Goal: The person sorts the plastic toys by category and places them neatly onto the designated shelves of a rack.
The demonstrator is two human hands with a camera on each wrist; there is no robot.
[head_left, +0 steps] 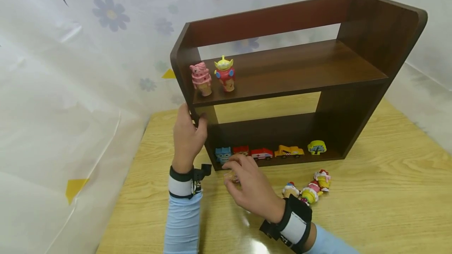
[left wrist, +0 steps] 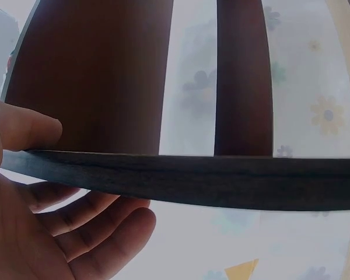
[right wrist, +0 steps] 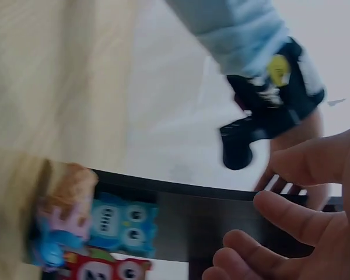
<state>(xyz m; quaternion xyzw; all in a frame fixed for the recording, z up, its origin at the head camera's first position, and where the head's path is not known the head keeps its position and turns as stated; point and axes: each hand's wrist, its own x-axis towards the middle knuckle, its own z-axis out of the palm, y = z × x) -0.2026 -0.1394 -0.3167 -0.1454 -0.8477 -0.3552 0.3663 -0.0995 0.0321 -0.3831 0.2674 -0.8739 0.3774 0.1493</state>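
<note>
The left hand (head_left: pixel 188 138) grips the shelf unit (head_left: pixel 275 20) by the front edge of its left side panel (left wrist: pixel 233 181), thumb inside, curled fingers outside. The right hand (head_left: pixel 252 191), fingers spread and bent with nothing visibly pinched, is over the bench (head_left: pixel 137 207); near them, by the unit's lower left corner, is a cone toy (right wrist: pixel 70 195) with a pink and blue top. Whether it touches the lower edge, I cannot tell. A blue owl block (head_left: pixel 223 154), red owl block (head_left: pixel 241 150), ambulance (head_left: pixel 262 154), yellow truck (head_left: pixel 289 151) and tree piece (head_left: pixel 317 147) line the lower compartment, a gap separating the tree piece from the right side panel (head_left: pixel 385 30). Above, a pink cone toy (head_left: pixel 201 78) and an alien cone toy (head_left: pixel 225 74) stand left, near the upper board's front edge (head_left: pixel 293 92); a long stretch of board reaches the right side panel. More cone toys (head_left: pixel 311 191) cluster beyond the right wrist strap (head_left: pixel 294 228).
</note>
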